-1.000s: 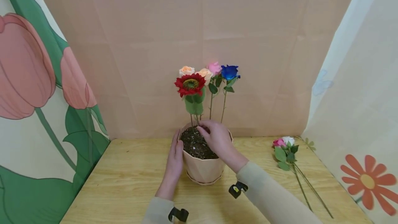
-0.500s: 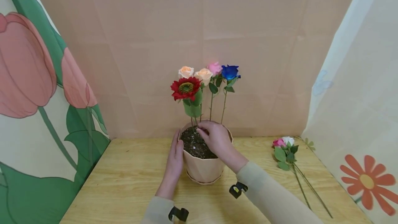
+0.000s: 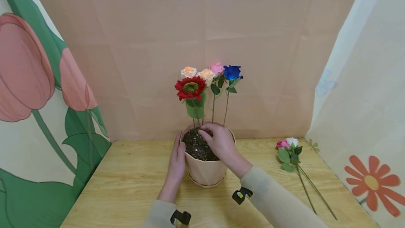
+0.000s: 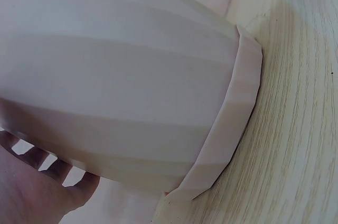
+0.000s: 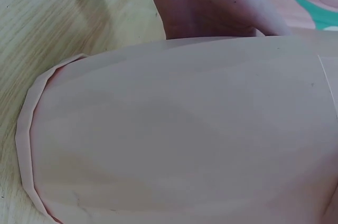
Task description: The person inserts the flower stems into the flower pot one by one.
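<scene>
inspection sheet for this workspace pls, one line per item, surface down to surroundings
Surface: wood-grain table
Job's things: pot of soil on a saucer, holding red flower, two peach roses, pink rose, blue rose; loose pink flower and white flower lie at right
Clutter: nothing seen
Left hand: against the pot's side
Right hand: fingers pinch the red flower's stem
Cables: nothing seen
Surroundings: pinkish backdrop, flower-printed side sheets

Beige sleeves (image 3: 273, 194), black wrist mounts (image 3: 242, 195)
</scene>
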The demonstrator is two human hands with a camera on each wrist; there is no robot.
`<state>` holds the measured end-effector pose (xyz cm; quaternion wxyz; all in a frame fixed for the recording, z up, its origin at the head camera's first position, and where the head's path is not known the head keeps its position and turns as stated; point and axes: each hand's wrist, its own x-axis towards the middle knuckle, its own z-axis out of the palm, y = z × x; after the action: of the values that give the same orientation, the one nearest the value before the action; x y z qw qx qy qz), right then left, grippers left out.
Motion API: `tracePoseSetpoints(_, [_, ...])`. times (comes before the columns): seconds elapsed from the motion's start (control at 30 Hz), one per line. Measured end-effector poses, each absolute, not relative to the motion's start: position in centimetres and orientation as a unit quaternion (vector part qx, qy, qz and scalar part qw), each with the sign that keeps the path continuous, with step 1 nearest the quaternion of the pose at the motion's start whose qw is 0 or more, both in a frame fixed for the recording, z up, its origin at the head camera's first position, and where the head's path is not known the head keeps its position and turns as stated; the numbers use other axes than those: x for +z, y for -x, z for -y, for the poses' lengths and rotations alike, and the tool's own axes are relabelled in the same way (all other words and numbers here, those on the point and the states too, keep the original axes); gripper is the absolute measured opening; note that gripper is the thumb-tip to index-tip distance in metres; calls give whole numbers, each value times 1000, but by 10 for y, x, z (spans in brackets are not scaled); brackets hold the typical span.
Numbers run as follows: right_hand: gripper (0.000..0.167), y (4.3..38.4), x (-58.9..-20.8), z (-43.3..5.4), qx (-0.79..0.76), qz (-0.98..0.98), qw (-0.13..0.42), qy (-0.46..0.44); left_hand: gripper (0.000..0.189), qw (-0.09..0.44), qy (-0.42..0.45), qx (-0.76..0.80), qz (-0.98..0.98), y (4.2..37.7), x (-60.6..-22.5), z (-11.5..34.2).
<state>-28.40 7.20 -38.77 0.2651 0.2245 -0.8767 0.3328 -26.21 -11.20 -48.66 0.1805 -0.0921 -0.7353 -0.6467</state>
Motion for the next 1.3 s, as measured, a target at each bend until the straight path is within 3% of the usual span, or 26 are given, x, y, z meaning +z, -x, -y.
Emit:
tracePoseSetpoints(0.53, [21, 275, -380, -88, 408, 859, 234, -201, 55, 173, 87, -652, 733, 260, -487, 109])
tracePoseSetpoints(1.3, [28, 248, -360, -201, 360, 894, 224, -143, 56, 171, 86, -655, 731, 260, -484, 109])
